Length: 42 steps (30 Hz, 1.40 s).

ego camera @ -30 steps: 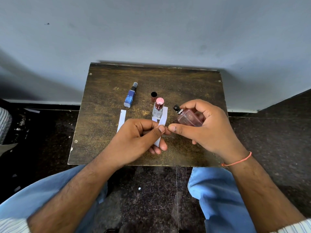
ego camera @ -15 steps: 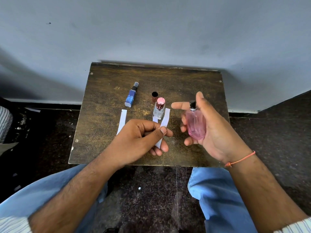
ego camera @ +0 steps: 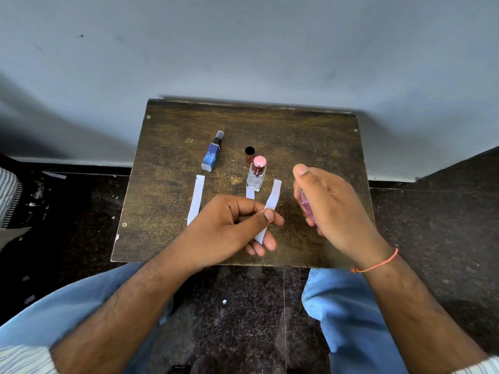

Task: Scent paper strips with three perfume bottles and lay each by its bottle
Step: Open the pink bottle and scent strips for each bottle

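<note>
Right hand turned over, gripping what looks like the pink bottle, left hand pinching a paper strip

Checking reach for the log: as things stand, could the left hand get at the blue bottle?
Probably not right away: the left hand pinches a paper strip. The way to the blue bottle looks free, with only a flat strip lying between.
</note>
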Each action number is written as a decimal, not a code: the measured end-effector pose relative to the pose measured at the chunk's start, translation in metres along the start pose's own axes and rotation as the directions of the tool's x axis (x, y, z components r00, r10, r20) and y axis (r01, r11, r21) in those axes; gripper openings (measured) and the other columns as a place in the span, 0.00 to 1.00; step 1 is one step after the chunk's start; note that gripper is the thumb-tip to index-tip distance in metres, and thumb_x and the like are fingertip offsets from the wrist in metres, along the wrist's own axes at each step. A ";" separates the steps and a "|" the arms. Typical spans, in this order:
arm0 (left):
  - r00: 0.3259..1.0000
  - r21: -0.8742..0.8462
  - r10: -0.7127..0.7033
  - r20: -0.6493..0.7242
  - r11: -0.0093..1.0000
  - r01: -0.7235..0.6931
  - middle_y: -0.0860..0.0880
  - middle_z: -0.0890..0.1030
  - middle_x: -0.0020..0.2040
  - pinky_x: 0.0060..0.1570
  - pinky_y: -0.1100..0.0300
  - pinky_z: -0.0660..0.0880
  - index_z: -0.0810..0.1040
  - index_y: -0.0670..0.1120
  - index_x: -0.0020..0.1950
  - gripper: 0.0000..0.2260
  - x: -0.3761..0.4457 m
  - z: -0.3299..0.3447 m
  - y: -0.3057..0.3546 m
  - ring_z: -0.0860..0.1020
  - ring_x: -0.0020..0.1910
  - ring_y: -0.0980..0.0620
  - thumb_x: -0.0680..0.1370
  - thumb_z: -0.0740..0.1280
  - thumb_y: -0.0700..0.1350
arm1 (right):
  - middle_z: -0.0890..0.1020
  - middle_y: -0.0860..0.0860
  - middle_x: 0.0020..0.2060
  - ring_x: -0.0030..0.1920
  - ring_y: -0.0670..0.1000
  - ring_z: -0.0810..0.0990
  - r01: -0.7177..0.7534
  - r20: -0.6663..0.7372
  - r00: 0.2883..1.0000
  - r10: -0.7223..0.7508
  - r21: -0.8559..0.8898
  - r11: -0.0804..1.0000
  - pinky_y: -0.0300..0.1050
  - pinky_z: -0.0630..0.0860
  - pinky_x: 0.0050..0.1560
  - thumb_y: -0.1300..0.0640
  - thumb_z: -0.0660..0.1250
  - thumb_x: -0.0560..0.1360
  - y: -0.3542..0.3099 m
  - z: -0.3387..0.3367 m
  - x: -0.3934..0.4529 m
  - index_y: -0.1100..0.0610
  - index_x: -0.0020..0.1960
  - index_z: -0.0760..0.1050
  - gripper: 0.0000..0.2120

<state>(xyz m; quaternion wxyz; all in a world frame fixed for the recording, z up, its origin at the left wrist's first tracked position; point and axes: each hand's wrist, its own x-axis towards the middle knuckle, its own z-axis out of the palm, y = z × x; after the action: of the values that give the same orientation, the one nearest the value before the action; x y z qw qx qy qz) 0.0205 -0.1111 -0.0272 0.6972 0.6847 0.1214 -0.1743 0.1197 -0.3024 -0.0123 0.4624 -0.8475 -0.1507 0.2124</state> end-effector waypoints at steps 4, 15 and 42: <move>1.000 0.021 0.007 0.006 1.000 -0.008 0.44 0.89 0.39 0.42 0.51 0.84 0.87 0.43 0.56 0.11 0.000 0.001 0.000 0.85 0.37 0.46 0.85 0.66 0.46 | 0.75 0.60 0.31 0.34 0.60 0.76 0.111 -0.091 0.989 -0.116 -0.057 0.992 0.62 0.76 0.39 0.34 0.58 0.82 0.000 -0.001 -0.001 0.59 0.38 0.73 0.30; 1.000 0.027 0.006 0.014 1.000 -0.006 0.44 0.89 0.40 0.43 0.53 0.84 0.87 0.43 0.57 0.11 0.000 0.000 0.000 0.86 0.38 0.45 0.86 0.66 0.45 | 0.73 0.58 0.29 0.31 0.57 0.73 0.164 -0.091 0.981 -0.173 -0.101 0.981 0.56 0.70 0.35 0.36 0.58 0.82 -0.004 -0.003 -0.005 0.60 0.38 0.75 0.29; 0.991 0.329 0.064 0.121 0.939 -0.101 0.49 0.89 0.36 0.37 0.62 0.81 0.87 0.48 0.51 0.07 0.001 0.003 -0.005 0.86 0.33 0.53 0.85 0.69 0.44 | 0.86 0.44 0.62 0.66 0.49 0.83 0.230 0.294 0.928 -0.229 0.033 0.973 0.49 0.83 0.57 0.61 0.81 0.75 0.012 -0.024 -0.005 0.50 0.58 0.87 0.14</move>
<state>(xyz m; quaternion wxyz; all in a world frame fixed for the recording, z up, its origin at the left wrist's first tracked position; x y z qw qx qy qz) 0.0190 -0.1137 -0.0316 0.5833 0.7869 0.0232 -0.1998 0.1280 -0.3282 -0.0095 0.4554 -0.7831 -0.3166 0.2812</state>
